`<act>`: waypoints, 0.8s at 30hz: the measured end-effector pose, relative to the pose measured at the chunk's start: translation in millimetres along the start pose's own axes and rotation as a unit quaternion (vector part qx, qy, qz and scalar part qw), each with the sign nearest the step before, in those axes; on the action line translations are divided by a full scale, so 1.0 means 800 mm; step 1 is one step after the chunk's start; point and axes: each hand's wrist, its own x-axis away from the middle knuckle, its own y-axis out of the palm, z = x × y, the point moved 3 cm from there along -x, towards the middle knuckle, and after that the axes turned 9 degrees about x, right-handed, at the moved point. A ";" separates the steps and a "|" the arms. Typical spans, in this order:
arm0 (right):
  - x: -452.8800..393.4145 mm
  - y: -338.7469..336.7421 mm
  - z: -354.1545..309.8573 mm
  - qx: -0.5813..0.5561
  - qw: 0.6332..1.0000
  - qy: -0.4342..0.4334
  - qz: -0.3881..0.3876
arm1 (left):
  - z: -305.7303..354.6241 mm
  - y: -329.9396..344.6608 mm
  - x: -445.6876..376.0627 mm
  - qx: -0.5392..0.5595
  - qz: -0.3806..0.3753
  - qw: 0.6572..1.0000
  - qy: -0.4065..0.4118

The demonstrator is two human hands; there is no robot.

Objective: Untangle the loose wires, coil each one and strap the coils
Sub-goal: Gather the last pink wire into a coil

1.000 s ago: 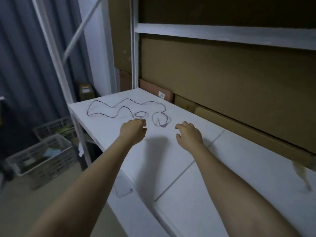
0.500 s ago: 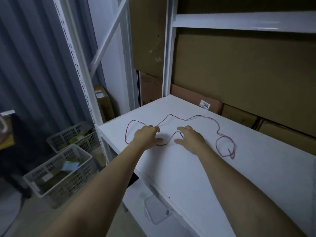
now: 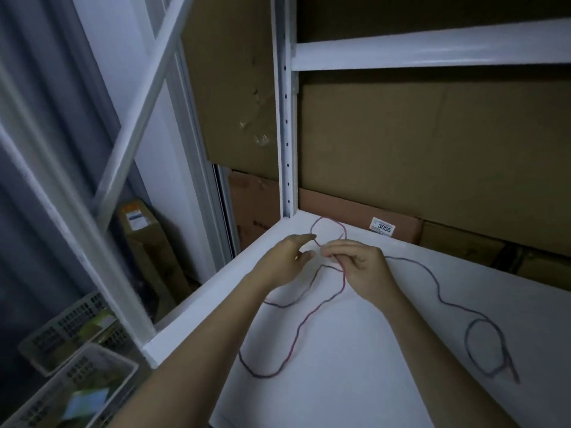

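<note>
Red and blue wire [image 3: 312, 316] lies loose on the white shelf [image 3: 355, 381]. The right hand [image 3: 361, 267] pinches it near the back. The left hand [image 3: 287, 257] is half open beside it, holding nothing. No coil is made yet, and I see no strap.

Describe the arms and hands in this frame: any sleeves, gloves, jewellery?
Both forearms are bare right down to the bottom edge of the frame, with no sleeve showing. The left hand and right hand wear no gloves. No watch, bracelet or ring shows on the parts in view. The fingertips are too blurred to tell the nails. No markings or tape show on either arm.
</note>
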 end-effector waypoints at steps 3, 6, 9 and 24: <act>-0.022 0.007 0.000 -0.100 0.994 0.052 -0.001 | -0.016 -0.009 -0.029 0.077 0.038 0.996 -0.003; -0.032 0.015 -0.004 -0.134 0.983 0.126 -0.002 | -0.026 -0.015 -0.047 0.200 0.047 0.978 -0.043; -0.037 0.019 -0.005 -0.113 0.981 0.156 -0.005 | -0.036 -0.022 -0.073 0.267 0.058 0.960 -0.059; -0.019 -0.009 0.012 0.270 0.913 0.271 0.142 | -0.006 -0.057 -0.088 0.607 -0.106 0.785 -0.063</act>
